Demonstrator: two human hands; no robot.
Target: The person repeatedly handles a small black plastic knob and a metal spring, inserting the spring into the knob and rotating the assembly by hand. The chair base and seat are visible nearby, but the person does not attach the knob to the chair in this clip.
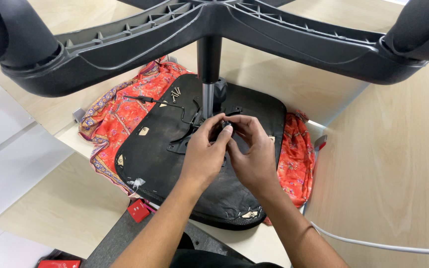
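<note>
Looming closest to the lens, the black five-armed chair base (209,30) spreads across the top of the view, its castors at the left and right corners, and its gas-lift column (208,74) runs down to the underside of an upturned black seat (155,144). At the foot of that column both hands meet: the left hand (205,149) and the right hand (252,151) are pressed close together, fingertips pinching a small dark part (227,125) just beside the metal mounting plate (184,144) where column and seat join. Whether that part is a knob, a bolt head or a clip is too small to tell. Judging from this, the step in hand is fitting or loosening a fastener at the seat mechanism, and the next move seems to call for a steady twist with the fingertips while the seat is kept from rocking. A thin black lever (162,102) runs out from the plate to the left, and a few loose screws (176,93) lie on the seat near it. The seat rests on an orange patterned cloth (120,114) spread over a pale wooden desk (398,164). A white cable (373,243) crosses the desk at lower right, and a small red box (138,210) lies below the seat's near edge.
</note>
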